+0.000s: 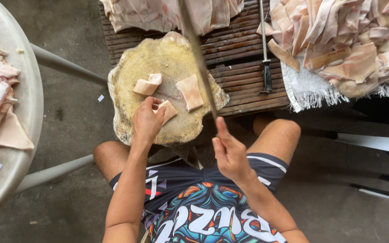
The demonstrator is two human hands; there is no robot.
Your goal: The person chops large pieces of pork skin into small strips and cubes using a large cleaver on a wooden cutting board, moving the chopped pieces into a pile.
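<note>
A seated person works over a round, pale yellow wooden chopping block [158,63] resting on a dark slatted wooden surface [244,76]. The left hand [147,120] presses its fingers closed on a small pale piece of pork skin [169,110] at the block's near edge. The right hand [230,153] is clamped around the handle of a long knife [196,49], its blurred blade raised over the block. Two more pale pieces, one [148,84] to the left and one [190,92] to the right, lie on the block. A sharpening steel with a black handle [265,54] lies on the slats beside a heap of cut skin strips [347,40] piled on a white fringed towel [309,87].
</note>
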